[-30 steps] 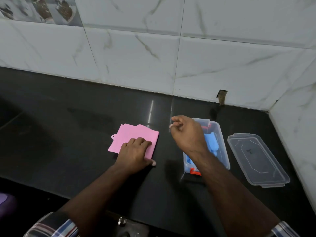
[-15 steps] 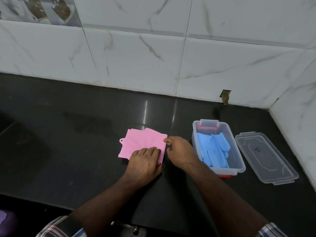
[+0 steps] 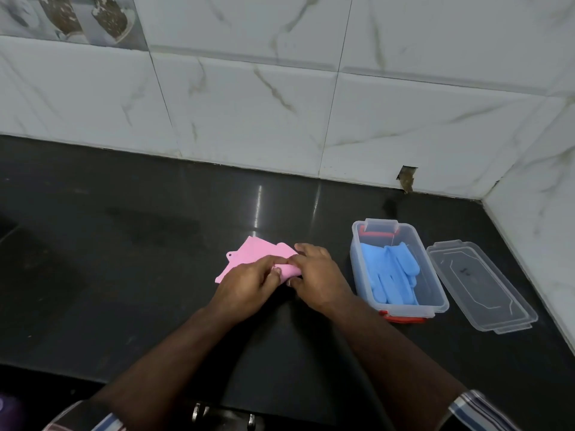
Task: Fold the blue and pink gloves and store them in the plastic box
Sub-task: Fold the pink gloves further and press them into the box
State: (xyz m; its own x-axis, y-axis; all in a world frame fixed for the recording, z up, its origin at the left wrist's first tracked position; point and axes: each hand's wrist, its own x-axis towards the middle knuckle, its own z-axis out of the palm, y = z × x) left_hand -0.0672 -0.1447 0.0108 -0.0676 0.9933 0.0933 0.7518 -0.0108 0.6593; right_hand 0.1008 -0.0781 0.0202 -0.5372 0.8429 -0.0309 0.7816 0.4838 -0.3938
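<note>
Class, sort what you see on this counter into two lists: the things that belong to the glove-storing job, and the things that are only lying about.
Part of the job:
- pink gloves, gripped by the left hand and right hand
- blue gloves, already in the box
- lid, off, beside the box

Just there:
- counter
- tiled wall
- hole in the wall
</note>
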